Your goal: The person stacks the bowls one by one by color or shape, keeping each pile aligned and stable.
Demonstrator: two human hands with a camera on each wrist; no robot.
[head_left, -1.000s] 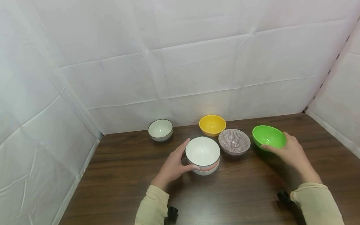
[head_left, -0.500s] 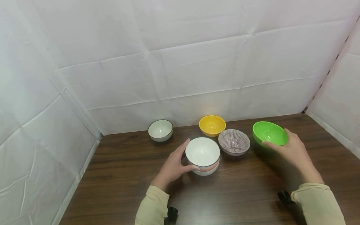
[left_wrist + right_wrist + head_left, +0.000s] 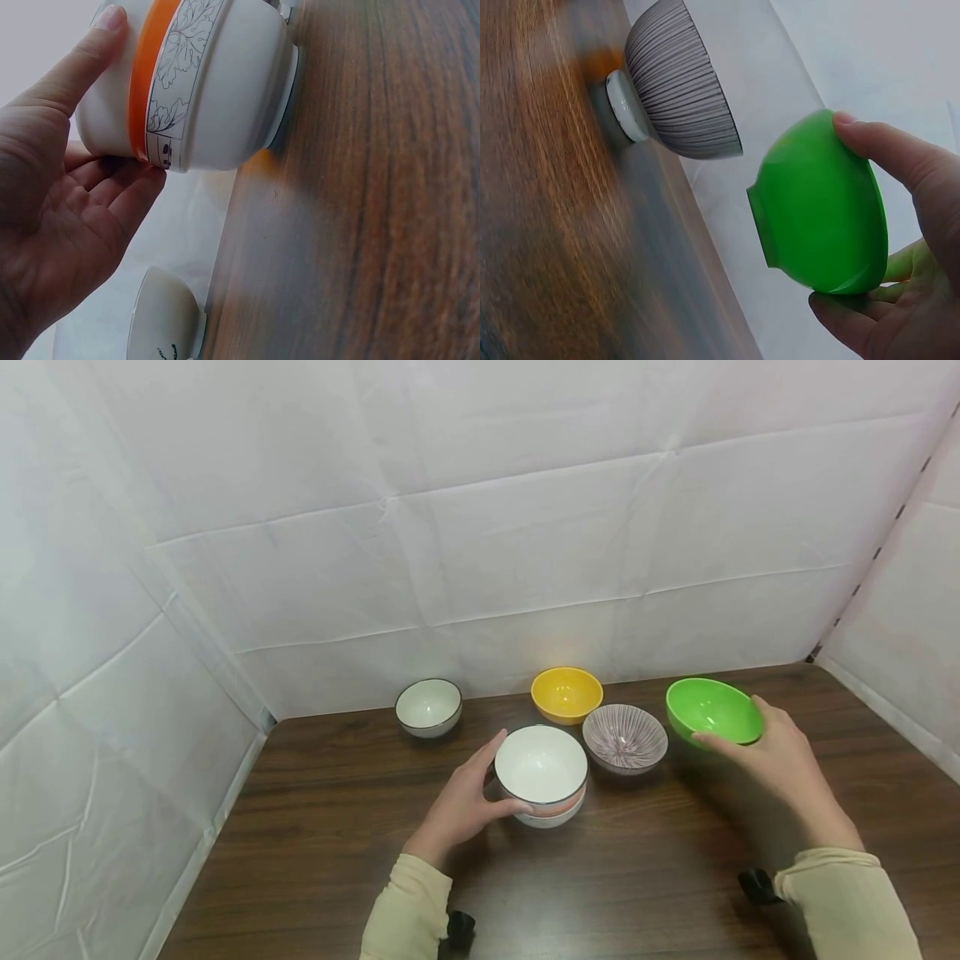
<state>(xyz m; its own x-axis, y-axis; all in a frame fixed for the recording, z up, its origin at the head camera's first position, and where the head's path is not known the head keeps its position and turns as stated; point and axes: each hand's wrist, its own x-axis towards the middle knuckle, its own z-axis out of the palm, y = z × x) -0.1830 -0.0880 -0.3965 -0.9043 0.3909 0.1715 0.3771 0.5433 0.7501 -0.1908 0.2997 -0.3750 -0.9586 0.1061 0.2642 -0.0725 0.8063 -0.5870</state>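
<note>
My right hand [image 3: 776,768] holds a bright green bowl [image 3: 712,708] by its side, thumb at the near rim and fingers on the far side. In the right wrist view the green bowl [image 3: 821,210] hangs above the table, its foot off the wood. My left hand [image 3: 468,806] has thumb and fingers around a stack of bowls, with a white, dark-rimmed bowl [image 3: 542,764] on top. Beneath it, the left wrist view shows a white bowl with an orange band and leaf pattern [image 3: 180,75], its foot on the table.
A purple-striped bowl [image 3: 625,739] stands between the stack and the green bowl. Behind it is a yellow bowl [image 3: 566,695]. A pale, dark-rimmed bowl [image 3: 428,708] stands at the back left. White sheeting [image 3: 525,543] hangs behind the brown wooden table [image 3: 315,860].
The green bowl has risen off the table in my right hand, then shifted slightly to the left. My left hand and the stack have stayed in place.
</note>
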